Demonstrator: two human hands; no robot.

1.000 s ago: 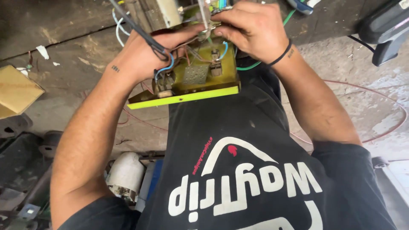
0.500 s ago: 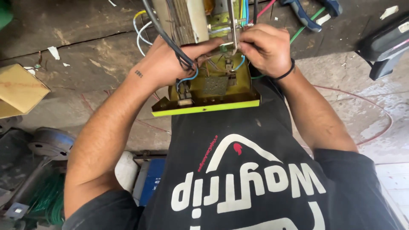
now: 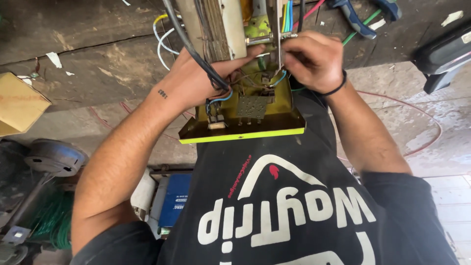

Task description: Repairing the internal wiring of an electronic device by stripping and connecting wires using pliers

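**A:** What've you got hold of?

**Me:** Yellow-green chassis, propped w/ its near edge against my chest, far end up toward the concrete floor. My left hand is wrapped around the black cable and the left side of the chassis, fingers closed on it. My right hand pinches narrow on the thin wires at the top right; can't tell which wire exactly, fingers cover it.

**A:** Risk?

**Me:** Imo, pulling too hard could rip the blue wire off its terminal block. The chassis only leans on me, so if my left grip slackens it could slide off. Bare conductors near my fingertips, too.

**A:** Changed vs. half a sec ago?

**Me:** Barely. Same grips, both hands; the chassis sits a bit lower in view, and more of the pliers on the floor shows at the far right.
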